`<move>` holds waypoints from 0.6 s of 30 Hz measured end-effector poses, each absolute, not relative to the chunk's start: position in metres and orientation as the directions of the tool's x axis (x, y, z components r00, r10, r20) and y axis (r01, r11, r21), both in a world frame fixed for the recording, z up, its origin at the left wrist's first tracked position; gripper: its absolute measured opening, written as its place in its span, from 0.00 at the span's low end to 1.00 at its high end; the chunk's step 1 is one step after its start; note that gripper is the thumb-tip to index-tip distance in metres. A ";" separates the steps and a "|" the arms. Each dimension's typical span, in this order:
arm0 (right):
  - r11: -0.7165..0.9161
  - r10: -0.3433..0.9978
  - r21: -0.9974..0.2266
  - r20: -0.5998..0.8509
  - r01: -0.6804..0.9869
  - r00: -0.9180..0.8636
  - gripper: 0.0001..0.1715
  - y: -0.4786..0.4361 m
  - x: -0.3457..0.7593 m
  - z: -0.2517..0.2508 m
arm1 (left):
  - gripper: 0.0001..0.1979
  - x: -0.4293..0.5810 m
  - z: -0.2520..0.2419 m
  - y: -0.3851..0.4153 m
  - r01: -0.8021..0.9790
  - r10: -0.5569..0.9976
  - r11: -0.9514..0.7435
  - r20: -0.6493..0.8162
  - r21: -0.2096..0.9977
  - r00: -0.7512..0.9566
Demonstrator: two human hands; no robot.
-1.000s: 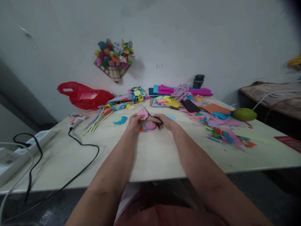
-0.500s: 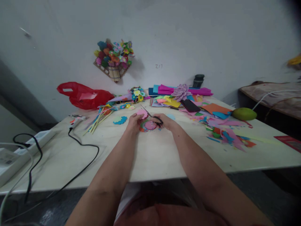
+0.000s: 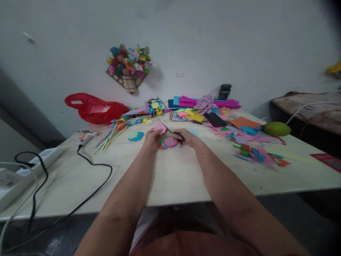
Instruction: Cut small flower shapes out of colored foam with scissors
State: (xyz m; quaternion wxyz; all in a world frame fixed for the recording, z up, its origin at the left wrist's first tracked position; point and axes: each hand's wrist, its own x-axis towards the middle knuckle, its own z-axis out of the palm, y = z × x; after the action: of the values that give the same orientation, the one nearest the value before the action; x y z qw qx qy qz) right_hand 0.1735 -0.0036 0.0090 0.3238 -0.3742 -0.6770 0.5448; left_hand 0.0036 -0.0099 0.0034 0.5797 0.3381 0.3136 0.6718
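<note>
Pinched in my left hand (image 3: 152,138) is a pink flower-shaped foam cutout (image 3: 160,128) with a scalloped edge. My right hand (image 3: 188,137) has its fingers in the black handles of a pair of scissors (image 3: 179,136). The blades point up and left, close beside the pink cutout; whether they touch it I cannot tell. Below and between the hands, a small pile of round coloured pieces (image 3: 169,142) lies on the white table (image 3: 176,181), a pink disc on top. Blue and green scalloped cutouts (image 3: 136,136) rest left of my left hand.
To the left are a glue gun (image 3: 87,137) with a black cord, thin sticks (image 3: 110,137) and a red plastic bag (image 3: 98,108). Coloured scraps (image 3: 258,151), a phone (image 3: 215,120) and a green fruit (image 3: 277,129) lie right. Foam sheets (image 3: 191,102) line the back.
The pink cutout has tilted very slightly in my left hand. Both hands and the scissors stay almost in the same place.
</note>
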 end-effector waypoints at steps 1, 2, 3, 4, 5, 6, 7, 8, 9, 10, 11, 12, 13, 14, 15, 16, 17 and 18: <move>0.128 0.859 -0.981 0.034 0.149 -0.511 0.14 -0.003 0.174 0.008 | 0.08 0.003 0.003 -0.009 -0.565 0.991 -0.130 0.089 0.815 -0.100; 0.128 0.859 -0.981 0.036 0.145 -0.510 0.14 -0.003 0.174 0.008 | 0.08 0.003 0.003 -0.009 -0.563 0.991 -0.129 0.088 0.816 -0.100; 0.127 0.860 -0.982 0.037 0.143 -0.509 0.14 -0.002 0.174 0.008 | 0.08 0.003 0.002 -0.009 -0.560 0.991 -0.129 0.089 0.818 -0.098; 0.125 0.861 -0.982 0.036 0.141 -0.508 0.14 -0.002 0.174 0.008 | 0.08 0.002 0.002 -0.008 -0.557 0.991 -0.131 0.093 0.820 -0.095; 0.122 0.861 -0.983 0.036 0.139 -0.507 0.14 -0.003 0.174 0.008 | 0.09 0.002 0.001 -0.008 -0.554 0.991 -0.134 0.098 0.821 -0.094; 0.120 0.862 -0.983 0.035 0.137 -0.506 0.13 -0.003 0.174 0.008 | 0.09 0.002 0.001 -0.008 -0.553 0.990 -0.137 0.103 0.822 -0.092; 0.117 0.862 -0.984 0.033 0.136 -0.506 0.14 -0.003 0.174 0.008 | 0.09 0.002 0.001 -0.008 -0.553 0.990 -0.139 0.107 0.821 -0.090; 0.116 0.862 -0.983 0.030 0.139 -0.507 0.14 -0.003 0.174 0.009 | 0.09 0.002 0.001 -0.008 -0.554 0.990 -0.140 0.107 0.821 -0.091; 0.118 0.861 -0.983 0.030 0.143 -0.507 0.14 -0.003 0.174 0.009 | 0.09 0.002 0.001 -0.008 -0.554 0.990 -0.138 0.104 0.821 -0.092; 0.125 0.860 -0.981 0.033 0.147 -0.509 0.14 -0.003 0.174 0.009 | 0.09 0.002 0.001 -0.008 -0.553 0.991 -0.134 0.098 0.822 -0.094; 0.134 0.858 -0.979 0.038 0.151 -0.512 0.14 -0.003 0.175 0.008 | 0.09 0.002 0.001 -0.008 -0.552 0.991 -0.131 0.093 0.823 -0.096; 0.143 0.856 -0.978 0.045 0.153 -0.515 0.14 -0.003 0.175 0.008 | 0.08 0.002 0.001 -0.008 -0.552 0.991 -0.130 0.091 0.824 -0.097; 0.152 0.853 -0.976 0.052 0.153 -0.519 0.15 -0.002 0.175 0.008 | 0.08 0.002 0.001 -0.008 -0.553 0.991 -0.131 0.093 0.823 -0.096; 0.160 0.851 -0.975 0.058 0.152 -0.522 0.15 -0.002 0.175 0.008 | 0.08 0.002 0.002 -0.009 -0.556 0.991 -0.134 0.098 0.820 -0.094; 0.165 0.849 -0.975 0.062 0.151 -0.525 0.15 -0.002 0.175 0.008 | 0.07 0.002 0.002 -0.009 -0.558 0.990 -0.137 0.103 0.819 -0.093; 0.166 0.847 -0.974 0.062 0.152 -0.528 0.15 -0.002 0.175 0.008 | 0.07 0.002 0.002 -0.009 -0.559 0.990 -0.137 0.102 0.818 -0.093; 0.167 0.846 -0.974 0.062 0.152 -0.529 0.15 -0.002 0.175 0.008 | 0.07 0.002 0.003 -0.010 -0.559 0.991 -0.135 0.098 0.818 -0.096; 0.168 0.846 -0.974 0.063 0.153 -0.530 0.15 -0.002 0.175 0.008 | 0.07 0.002 0.003 -0.010 -0.561 0.991 -0.132 0.089 0.817 -0.103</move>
State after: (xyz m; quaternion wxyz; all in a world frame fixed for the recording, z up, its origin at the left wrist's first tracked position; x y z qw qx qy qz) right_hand 0.1753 -0.0024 0.0081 0.3239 -0.3607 -0.6922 0.5347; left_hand 0.0024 -0.0100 0.0031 0.5775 0.3390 0.3171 0.6716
